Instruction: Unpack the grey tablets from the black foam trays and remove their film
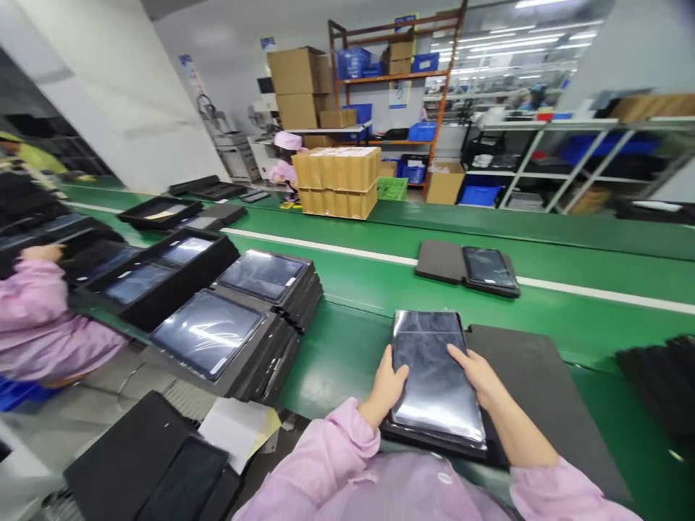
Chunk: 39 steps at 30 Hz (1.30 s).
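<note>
- Left hand (386, 383): fingers were hidden beneath the glossy black tablet panel (434, 391).
- Pink-sleeved co-worker (38, 325): was cut off by the left edge.
- Dark stacked sheets (659, 376): were blurred and cropped at right.
- Blue-bordered notice (399, 94): print was too small to read.

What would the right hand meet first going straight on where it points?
The right hand lies on the tablet; onward comes only its screen, then probably bare green belt.
</note>
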### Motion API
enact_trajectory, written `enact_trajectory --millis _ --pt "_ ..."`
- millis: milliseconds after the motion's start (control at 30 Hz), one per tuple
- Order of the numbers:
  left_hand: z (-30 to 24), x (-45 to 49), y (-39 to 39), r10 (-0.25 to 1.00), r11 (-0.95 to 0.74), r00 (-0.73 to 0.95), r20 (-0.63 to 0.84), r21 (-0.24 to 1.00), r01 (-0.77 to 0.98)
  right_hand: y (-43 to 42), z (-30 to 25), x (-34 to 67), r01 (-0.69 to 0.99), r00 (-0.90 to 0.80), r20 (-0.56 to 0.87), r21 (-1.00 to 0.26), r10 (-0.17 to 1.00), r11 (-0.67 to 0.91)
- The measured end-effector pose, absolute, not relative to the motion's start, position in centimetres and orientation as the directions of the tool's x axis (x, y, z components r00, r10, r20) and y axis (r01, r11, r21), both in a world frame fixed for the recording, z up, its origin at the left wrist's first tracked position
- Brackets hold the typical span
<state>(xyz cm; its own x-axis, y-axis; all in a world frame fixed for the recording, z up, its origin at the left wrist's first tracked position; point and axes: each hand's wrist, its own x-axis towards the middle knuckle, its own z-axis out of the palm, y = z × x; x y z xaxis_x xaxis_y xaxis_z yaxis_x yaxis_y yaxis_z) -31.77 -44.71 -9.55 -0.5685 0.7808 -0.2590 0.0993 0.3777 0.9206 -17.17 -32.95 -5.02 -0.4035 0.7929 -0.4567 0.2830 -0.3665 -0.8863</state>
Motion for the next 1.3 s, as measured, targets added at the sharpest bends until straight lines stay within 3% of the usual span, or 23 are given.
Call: enact_trajectory --millis 133,233,400,500,567,767,1000,1300 --pt "-8.0 -32.9 -44.1 0.788 0.298 -0.579 -0.211 0.953 0.059 -34.9 -4.0 -17.0 0.059 -0.433 -0.406 -0.904 0.805 -0.424" --pt "-5.4 -33.3 -43.7 0.809 0.087 -0.579 -0.103 0.995 -0.055 -35.8 -3.6 -15.3 -0.112 -0.489 -0.251 -0.932 0.835 -0.345" --pt "-2.2 -32.6 -43.2 0.819 -0.301 -0.500 0.281 0.953 0.042 -34.7 -2.9 -12.3 -0.149 -0.475 0.094 -0.989 0.875 0.026" --pt "-1.9 -32.0 -42.8 0.791 -0.472 -0.384 0.476 0.874 0.110 -33.7 -2.3 -11.9 -0.275 -0.464 0.351 -0.930 0.814 0.244" --pt "-1.9 -32.0 -42.6 0.778 -0.523 -0.322 0.539 0.840 0.143 -33.4 -2.1 -12.0 -0.306 -0.453 0.435 -0.896 0.778 0.322" --pt "-1.5 -32.8 -42.7 0.806 -0.544 -0.153 0.572 0.818 0.187 -33.3 -1.6 -12.2 -0.354 -0.553 0.458 -0.886 0.697 0.301" --pt "-1.1 -32.7 -42.3 0.820 -0.502 -0.221 0.527 0.849 0.164 -32.8 -1.4 -12.2 -0.330 -0.583 0.382 -0.918 0.717 0.221" --pt "-0.2 -32.8 -41.8 0.819 -0.510 -0.217 0.531 0.847 0.147 -32.3 -0.1 -12.5 -0.310 -0.618 0.378 -0.923 0.689 0.227"
